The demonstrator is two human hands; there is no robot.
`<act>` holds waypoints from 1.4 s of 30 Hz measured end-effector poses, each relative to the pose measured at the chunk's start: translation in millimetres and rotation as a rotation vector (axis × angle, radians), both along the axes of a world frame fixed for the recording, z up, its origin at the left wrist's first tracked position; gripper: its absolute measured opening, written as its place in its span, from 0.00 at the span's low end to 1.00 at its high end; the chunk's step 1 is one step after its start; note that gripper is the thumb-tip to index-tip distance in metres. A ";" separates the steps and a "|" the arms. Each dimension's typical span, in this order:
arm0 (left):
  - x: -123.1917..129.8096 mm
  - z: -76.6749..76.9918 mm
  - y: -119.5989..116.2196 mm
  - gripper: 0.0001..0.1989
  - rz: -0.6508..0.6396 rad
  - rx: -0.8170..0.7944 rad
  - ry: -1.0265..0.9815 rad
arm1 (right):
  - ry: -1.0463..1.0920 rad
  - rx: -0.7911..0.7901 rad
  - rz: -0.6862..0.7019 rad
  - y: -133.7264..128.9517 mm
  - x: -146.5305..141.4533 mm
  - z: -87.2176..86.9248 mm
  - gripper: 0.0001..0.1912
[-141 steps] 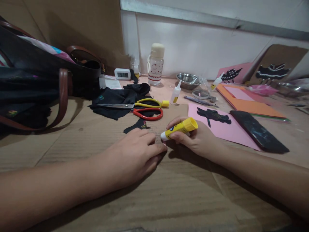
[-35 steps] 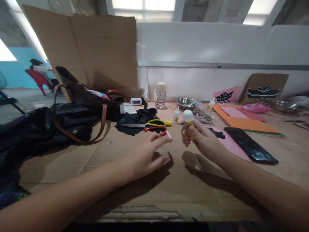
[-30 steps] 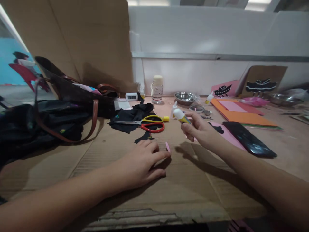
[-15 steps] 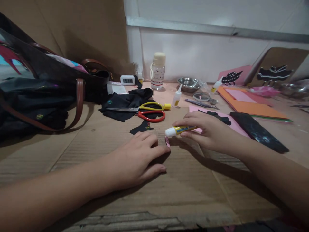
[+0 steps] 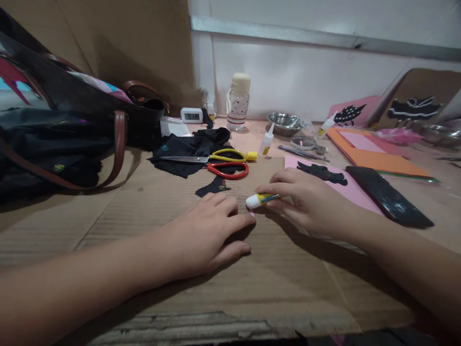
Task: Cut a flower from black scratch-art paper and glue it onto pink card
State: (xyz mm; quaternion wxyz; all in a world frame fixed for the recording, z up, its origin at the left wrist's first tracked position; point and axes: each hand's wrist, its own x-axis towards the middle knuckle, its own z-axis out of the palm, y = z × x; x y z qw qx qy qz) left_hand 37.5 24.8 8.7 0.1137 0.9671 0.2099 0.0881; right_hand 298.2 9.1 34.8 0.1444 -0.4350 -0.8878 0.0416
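Observation:
My right hand [image 5: 306,197] is closed around a yellow glue tube [image 5: 264,199], its white end tilted down to the left. That end is over a small pink strip [image 5: 251,211] and covers most of it; whether they touch is hard to tell. My left hand [image 5: 219,230] lies on the cardboard [image 5: 281,283] with fingers stretched out, its index fingertip at the strip's near end. Just beyond it is a small black cloth scrap [image 5: 212,186]. Scissors [image 5: 216,162] with yellow and red handles rest on a larger black cloth [image 5: 180,144].
To the left stands a dark bag [image 5: 108,115] with brown handles. Behind are a water bottle [image 5: 238,103], a small glue bottle [image 5: 267,141] and a metal bowl [image 5: 284,124]. On the right lie pink paper [image 5: 360,199] with a black cutout, a phone-like black slab [image 5: 389,196] and orange sheets [image 5: 389,161].
The glue tube's white end has come down over the pink strip, hiding more of it. My left hand stays in place, while the view shifts slightly.

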 end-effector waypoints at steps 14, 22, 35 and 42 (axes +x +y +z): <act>-0.3 -0.7 0.3 0.17 0.003 0.004 -0.006 | 0.126 0.166 -0.002 1.5 -0.5 5.8 0.16; 0.6 1.4 0.4 0.15 0.004 -0.017 0.004 | 0.031 0.043 -0.014 -2.4 -2.0 1.3 0.13; 0.5 0.6 0.1 0.16 0.000 0.016 -0.011 | 0.100 0.137 -0.025 0.4 -0.2 -2.3 0.13; 0.5 1.4 0.0 0.14 0.006 -0.001 -0.005 | 0.020 -0.051 -0.011 -6.9 -2.7 5.2 0.11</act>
